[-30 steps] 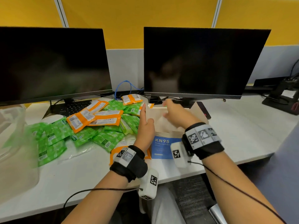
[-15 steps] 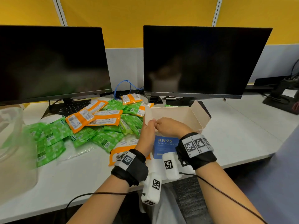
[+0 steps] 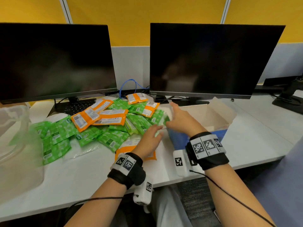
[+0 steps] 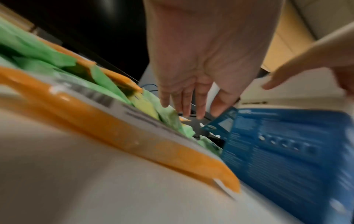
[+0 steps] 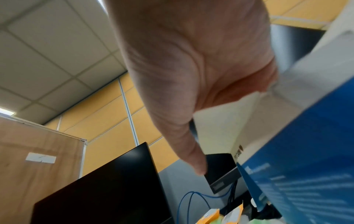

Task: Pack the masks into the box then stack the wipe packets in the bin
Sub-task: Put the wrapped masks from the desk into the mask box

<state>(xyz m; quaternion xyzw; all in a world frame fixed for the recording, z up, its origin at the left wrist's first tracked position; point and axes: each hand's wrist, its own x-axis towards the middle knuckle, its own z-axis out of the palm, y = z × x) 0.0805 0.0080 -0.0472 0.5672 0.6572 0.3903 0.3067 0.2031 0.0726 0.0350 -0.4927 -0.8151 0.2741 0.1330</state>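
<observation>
At my desk (image 3: 255, 138), my left hand (image 3: 148, 141) and right hand (image 3: 182, 121) reach with straight, spread fingers, holding nothing, over green and orange wipe packets (image 3: 105, 122) heaped just left of the open blue KN95 mask box (image 3: 211, 128).

both hands (image 3: 148, 141) off box (image 3: 203, 118), fingers spread
</observation>
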